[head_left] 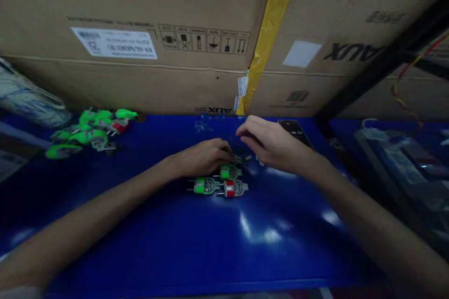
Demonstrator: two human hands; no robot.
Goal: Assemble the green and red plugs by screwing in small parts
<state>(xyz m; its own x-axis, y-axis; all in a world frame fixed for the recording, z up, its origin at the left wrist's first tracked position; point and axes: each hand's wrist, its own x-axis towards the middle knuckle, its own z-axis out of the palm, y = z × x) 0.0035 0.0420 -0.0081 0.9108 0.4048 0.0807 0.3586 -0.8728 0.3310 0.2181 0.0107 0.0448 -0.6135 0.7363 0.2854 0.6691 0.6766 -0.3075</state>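
Fingers bent and pressed together, my left hand (206, 156) grips the end of an electrical plug (236, 160), mostly covered by the fingers. My right hand (268, 142) hovers just right of it, its fingers curled in toward the thumb; whatever they pinch, if anything, is too small to tell. Just below lie a green plug (229, 172), another green plug (206, 186) and a red plug (234, 188), their inner sides facing up and their metal pins pointing left. Small pale parts (259, 160) are scattered under my right hand.
A pile of green plugs (86, 135) with a red one lies at the left on the blue tabletop (196, 243). Large cardboard boxes (196, 4) stand along the back. A phone (296, 133) lies at right, near a black metal post (365, 65). Clear bits (206, 124) lie at the back.
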